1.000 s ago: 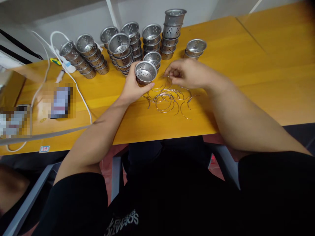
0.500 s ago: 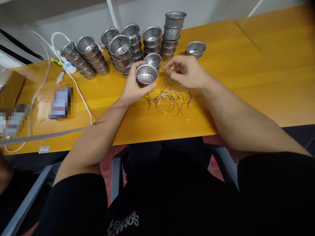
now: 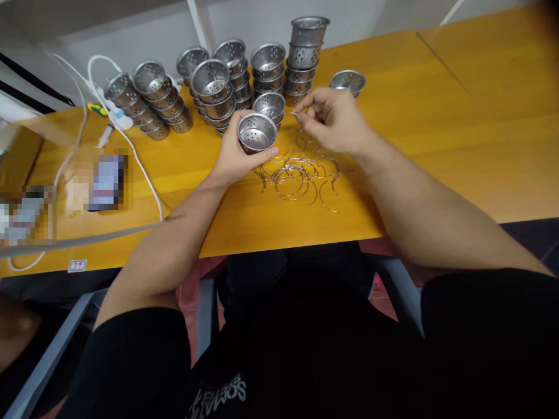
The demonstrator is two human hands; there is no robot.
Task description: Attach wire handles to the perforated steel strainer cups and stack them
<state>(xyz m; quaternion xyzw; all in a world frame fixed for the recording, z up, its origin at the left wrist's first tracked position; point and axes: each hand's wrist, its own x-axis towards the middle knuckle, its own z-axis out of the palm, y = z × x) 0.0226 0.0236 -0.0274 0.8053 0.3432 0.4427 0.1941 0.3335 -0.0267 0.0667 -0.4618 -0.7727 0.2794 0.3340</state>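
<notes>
My left hand [image 3: 236, 152] is wrapped round a perforated metal strainer basket [image 3: 257, 132], its open top tilted towards me. To the right of its rim, my right hand [image 3: 334, 119] pinches a thin curved metal wire; only a shiny tip shows at the fingertips, and the rest is mostly hidden by the hand. Below both hands lies a loose pile of curved wires [image 3: 297, 179] on the table. Another strainer basket [image 3: 269, 106] stands just behind the held one, partly covered by it.
Stacks of strainer baskets [image 3: 212, 87] line the back of the yellow table [image 3: 437, 157]. One basket [image 3: 348, 81] stands behind my right hand. A white cable [image 3: 144, 174] and a blurred phone [image 3: 107, 181] lie at left. A person's arm shows at the lower left edge.
My right hand has lifted slightly, and a shiny wire tip now shows at its fingertips. My left hand keeps its hold on the basket, nearly unmoved. The view has shifted a little.
</notes>
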